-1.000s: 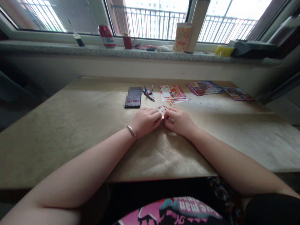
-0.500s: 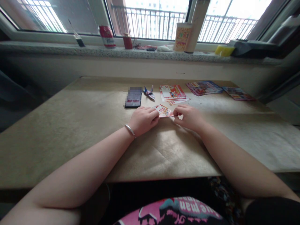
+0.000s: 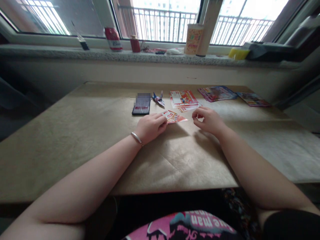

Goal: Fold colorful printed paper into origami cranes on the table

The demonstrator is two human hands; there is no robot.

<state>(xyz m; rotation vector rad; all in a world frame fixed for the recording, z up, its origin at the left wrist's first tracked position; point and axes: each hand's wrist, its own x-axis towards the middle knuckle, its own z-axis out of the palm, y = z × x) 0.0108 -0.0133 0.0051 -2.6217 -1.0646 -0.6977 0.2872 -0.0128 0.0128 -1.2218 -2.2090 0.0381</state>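
Observation:
My left hand (image 3: 152, 127), with a silver bangle at its wrist, is closed on the left end of a folded sheet of paper (image 3: 176, 117). This paper is red, white and orange, and its right side narrows to a pointed corner just above the table. To the right of that corner, my right hand (image 3: 208, 120) is held apart from the paper. Its fingers are curled, thumb and index tips close together, with nothing between them. Beyond the paper sits an origami crane (image 3: 158, 99) with dark blue, white and red print.
A phone (image 3: 141, 105) lies left of the crane. Behind my right hand are red printed sheets (image 3: 185, 99), a stack of blue and purple leaflets (image 3: 217, 93) and more leaflets (image 3: 252, 99). A can (image 3: 113, 39), a red bottle (image 3: 135, 44) and a patterned cup (image 3: 193, 40) stand on the windowsill.
My right hand has let go of the folded paper's right corner and moved a little to the right. My left hand still holds the paper, having shifted slightly left.

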